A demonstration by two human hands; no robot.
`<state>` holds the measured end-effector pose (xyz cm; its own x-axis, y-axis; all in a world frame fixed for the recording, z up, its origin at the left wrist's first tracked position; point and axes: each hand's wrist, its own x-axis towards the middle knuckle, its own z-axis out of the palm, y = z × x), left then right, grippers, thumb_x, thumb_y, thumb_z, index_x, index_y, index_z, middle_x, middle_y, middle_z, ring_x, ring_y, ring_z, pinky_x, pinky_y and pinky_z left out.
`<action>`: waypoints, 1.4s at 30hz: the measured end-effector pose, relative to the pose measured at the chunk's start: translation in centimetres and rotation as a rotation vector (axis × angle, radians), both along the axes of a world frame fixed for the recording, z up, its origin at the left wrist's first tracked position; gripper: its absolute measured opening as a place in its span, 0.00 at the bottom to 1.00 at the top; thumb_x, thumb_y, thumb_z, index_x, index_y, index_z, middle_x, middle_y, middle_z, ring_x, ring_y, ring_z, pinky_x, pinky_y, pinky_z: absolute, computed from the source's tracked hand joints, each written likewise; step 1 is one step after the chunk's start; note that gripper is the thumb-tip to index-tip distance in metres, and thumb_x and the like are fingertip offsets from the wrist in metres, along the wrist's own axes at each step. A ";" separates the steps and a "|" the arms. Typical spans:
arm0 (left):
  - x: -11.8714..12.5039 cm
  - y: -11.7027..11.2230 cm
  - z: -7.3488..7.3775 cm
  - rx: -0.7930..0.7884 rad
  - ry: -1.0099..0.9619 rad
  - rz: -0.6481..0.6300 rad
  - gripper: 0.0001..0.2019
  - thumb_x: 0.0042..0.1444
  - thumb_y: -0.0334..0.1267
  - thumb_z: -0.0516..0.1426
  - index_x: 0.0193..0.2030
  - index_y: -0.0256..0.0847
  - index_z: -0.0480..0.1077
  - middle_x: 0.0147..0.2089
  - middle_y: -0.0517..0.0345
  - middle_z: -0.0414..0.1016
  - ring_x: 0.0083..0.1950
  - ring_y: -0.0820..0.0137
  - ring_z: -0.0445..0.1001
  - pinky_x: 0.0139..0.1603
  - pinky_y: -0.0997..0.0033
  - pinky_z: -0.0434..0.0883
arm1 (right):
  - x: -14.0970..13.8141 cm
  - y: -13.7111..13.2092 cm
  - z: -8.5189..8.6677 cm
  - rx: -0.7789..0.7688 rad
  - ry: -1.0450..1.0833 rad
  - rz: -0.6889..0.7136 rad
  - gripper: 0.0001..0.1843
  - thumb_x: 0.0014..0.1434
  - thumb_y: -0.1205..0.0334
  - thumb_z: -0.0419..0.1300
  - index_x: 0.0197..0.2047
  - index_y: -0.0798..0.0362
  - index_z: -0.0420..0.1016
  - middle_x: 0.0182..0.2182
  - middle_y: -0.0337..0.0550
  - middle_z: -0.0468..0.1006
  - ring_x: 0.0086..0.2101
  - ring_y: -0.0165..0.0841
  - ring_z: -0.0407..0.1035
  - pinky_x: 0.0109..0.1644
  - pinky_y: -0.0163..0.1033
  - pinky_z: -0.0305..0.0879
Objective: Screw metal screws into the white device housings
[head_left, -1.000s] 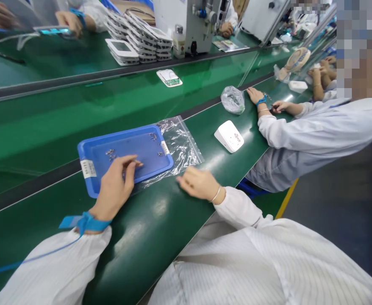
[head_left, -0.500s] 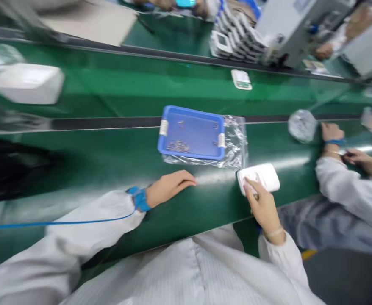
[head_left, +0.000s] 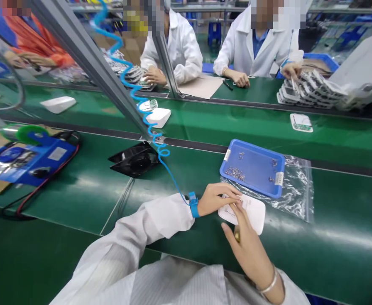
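One smooth white plastic case [head_left: 248, 212] is gripped by two hands.
It is grasped by the left hand [head_left: 216, 199] and right hand [head_left: 246, 248] just beside one blue rectangular tray [head_left: 252, 167].

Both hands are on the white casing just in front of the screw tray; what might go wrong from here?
The left hand and right hand work the white plastic casing right beside the shallow blue plastic tray of small loose metal screws; a nudge might scatter them. The tray sits on a crinkled clear plastic bag, so it may slide. The coiled blue wrist-strap cord might snag.
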<state>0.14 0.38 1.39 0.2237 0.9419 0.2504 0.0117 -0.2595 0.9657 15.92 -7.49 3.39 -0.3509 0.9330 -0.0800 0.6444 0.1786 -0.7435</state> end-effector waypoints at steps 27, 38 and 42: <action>-1.0 2.6 -0.8 0.275 0.375 -0.330 0.04 0.59 0.38 0.61 0.37 0.42 0.77 0.50 0.51 0.75 0.60 0.62 0.70 0.62 0.58 0.68 | 0.8 -1.4 -0.9 0.192 -0.473 0.202 0.27 0.71 0.57 0.39 0.70 0.53 0.56 0.68 0.44 0.59 0.47 0.32 0.74 0.27 0.32 0.68; -0.9 3.4 -1.0 0.154 0.456 -0.395 0.05 0.60 0.38 0.59 0.36 0.39 0.72 0.51 0.53 0.75 0.53 0.65 0.73 0.54 0.65 0.70 | 1.1 -1.4 -1.0 0.202 -0.487 0.255 0.28 0.70 0.59 0.39 0.70 0.54 0.52 0.69 0.43 0.55 0.48 0.32 0.73 0.28 0.33 0.68; -0.9 3.6 -1.1 0.168 0.460 -0.409 0.05 0.60 0.38 0.59 0.36 0.39 0.71 0.51 0.53 0.74 0.53 0.66 0.73 0.53 0.66 0.71 | 1.1 -1.4 -1.0 0.224 -0.508 0.265 0.28 0.70 0.60 0.38 0.70 0.54 0.54 0.69 0.40 0.54 0.44 0.31 0.74 0.26 0.35 0.68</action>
<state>-0.74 3.96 0.31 0.6767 0.7139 0.1802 0.2834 -0.4784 0.8312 17.06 -8.88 2.35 -0.5426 0.8327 -0.1100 0.8207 0.4978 -0.2804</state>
